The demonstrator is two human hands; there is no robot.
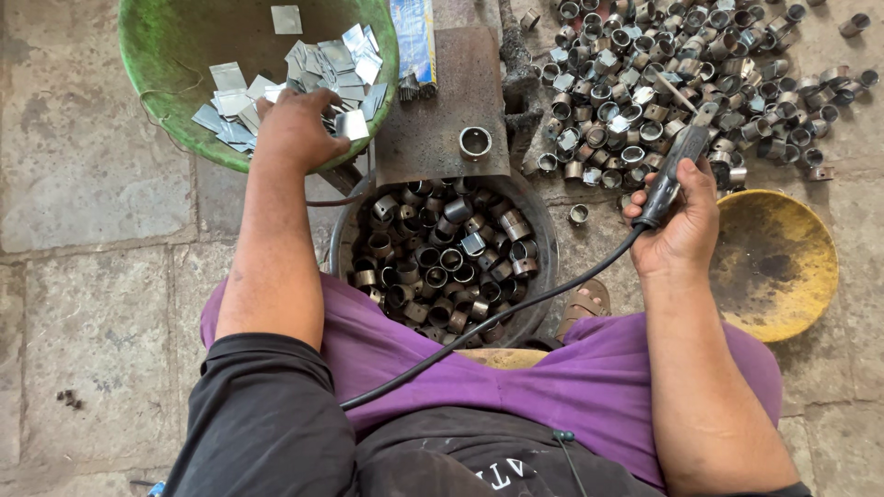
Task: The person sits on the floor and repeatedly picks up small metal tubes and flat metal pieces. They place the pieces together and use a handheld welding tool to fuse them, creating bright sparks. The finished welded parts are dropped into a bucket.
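My left hand (296, 129) reaches into a green basin (152, 87) and its fingers close on a small flat metal square (352, 124) from a heap of such squares (313, 69). My right hand (680, 225) grips a black-handled welding holder (672, 170) with a black cable (516, 308) trailing across my lap. A single metal ring (475, 143) stands on a rusty plate (442, 101) between my hands.
A dark round pan (543, 230) below the plate holds several metal rings. A large pile of rings (681, 74) covers the stone floor at the upper right. A yellow bowl (783, 267) sits at the right. My sandalled foot (585, 304) shows beside the pan.
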